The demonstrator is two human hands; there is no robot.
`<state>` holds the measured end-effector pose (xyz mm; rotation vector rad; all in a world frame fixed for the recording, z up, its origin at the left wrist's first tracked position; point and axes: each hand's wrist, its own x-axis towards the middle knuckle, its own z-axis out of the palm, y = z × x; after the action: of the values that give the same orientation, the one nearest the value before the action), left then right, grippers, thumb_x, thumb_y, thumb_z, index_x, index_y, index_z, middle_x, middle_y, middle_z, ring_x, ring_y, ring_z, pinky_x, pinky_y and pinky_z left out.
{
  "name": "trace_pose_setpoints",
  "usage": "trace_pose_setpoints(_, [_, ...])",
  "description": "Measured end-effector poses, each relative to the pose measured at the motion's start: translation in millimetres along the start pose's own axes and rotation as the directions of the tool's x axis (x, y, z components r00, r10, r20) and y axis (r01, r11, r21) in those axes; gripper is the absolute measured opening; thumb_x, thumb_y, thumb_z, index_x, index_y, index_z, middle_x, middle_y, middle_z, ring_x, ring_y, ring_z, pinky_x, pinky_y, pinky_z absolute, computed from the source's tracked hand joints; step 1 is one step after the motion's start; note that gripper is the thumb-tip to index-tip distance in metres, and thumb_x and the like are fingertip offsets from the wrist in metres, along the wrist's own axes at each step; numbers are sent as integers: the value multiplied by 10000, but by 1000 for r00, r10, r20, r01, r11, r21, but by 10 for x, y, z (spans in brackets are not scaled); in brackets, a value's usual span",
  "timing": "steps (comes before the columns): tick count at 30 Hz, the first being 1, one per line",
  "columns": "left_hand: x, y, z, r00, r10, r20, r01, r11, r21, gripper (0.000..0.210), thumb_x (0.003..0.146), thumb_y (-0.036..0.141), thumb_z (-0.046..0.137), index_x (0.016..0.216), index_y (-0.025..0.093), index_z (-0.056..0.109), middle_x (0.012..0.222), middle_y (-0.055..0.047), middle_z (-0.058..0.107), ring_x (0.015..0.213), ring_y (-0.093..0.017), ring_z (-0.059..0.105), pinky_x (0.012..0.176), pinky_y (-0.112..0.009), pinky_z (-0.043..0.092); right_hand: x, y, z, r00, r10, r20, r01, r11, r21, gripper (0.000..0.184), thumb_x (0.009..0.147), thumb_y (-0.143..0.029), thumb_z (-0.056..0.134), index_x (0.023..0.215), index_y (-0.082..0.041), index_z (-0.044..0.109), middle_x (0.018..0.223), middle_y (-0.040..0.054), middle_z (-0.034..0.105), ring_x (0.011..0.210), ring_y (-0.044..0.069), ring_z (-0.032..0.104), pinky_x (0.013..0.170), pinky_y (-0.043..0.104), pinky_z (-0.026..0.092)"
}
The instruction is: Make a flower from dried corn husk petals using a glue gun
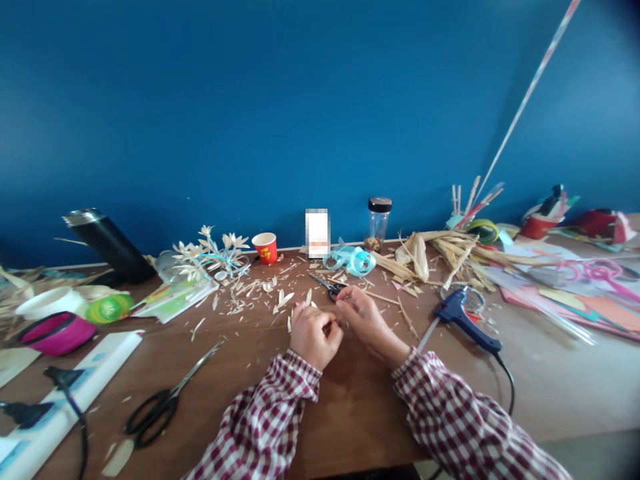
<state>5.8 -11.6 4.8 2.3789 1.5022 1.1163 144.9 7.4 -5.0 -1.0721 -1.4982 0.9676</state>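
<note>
My left hand (314, 333) is closed, with thumb and fingers pressed together over the middle of the brown table (350, 427). Whatever it pinches is too small to make out. Close beside it, my right hand (364, 319) is also closed in a pinch, its fingertips near the left thumb; anything in them is hidden. Just beyond the right fingers lies a small pair of dark-handled scissors (334, 289). Pale petal-shaped husk pieces (283, 300) are scattered in front of the left hand. A blue glue gun (467, 320) lies to the right of my right forearm.
Black-handled scissors (155, 410) and a white power strip (95, 377) lie at left. Behind stand husk flowers (210, 253), a red paper cup (265, 248) and a black-lidded jar (379, 223). Turquoise ribbon (353, 260) and dried corn husks (420, 257) lie farther back, coloured paper (575, 300) at right.
</note>
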Motion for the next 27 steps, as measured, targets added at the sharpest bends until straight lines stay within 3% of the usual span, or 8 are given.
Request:
trace_pose_setpoints(13, [1,-24,4,1000,-18,15,19,998,-62,139,704,149,550,618,183,654,622,-25,655,673,-187,597,933,-449,351,75,45,-39,995,-66,-78,60,995,-75,95,813,-268,483,851,-193,526,634,-43,464,543,104,387,507,224,316])
trace_pose_setpoints(19, [35,-53,-27,999,-28,16,30,977,-212,196,772,177,535,884,190,695,687,-20,688,711,-185,613,837,-399,432,96,-3,-156,994,50,-96,-43,996,72,156,823,-330,497,882,-186,508,584,-68,376,488,82,323,446,200,251])
trace_pose_setpoints(21, [41,-53,-38,999,-54,7,54,970,-239,207,759,155,539,892,196,693,703,-18,697,719,-181,618,793,-368,453,99,-14,-174,992,95,-80,-84,988,131,193,820,-364,507,889,-185,494,557,-80,350,461,75,302,423,192,225])
trace_pose_setpoints(27, [24,-60,-20,1000,-23,-19,21,995,-101,160,743,262,636,882,221,704,700,-9,699,717,-191,624,924,-440,366,77,-53,-104,992,115,-44,-104,975,197,187,814,-359,513,880,-189,470,550,-89,341,439,61,270,414,189,195])
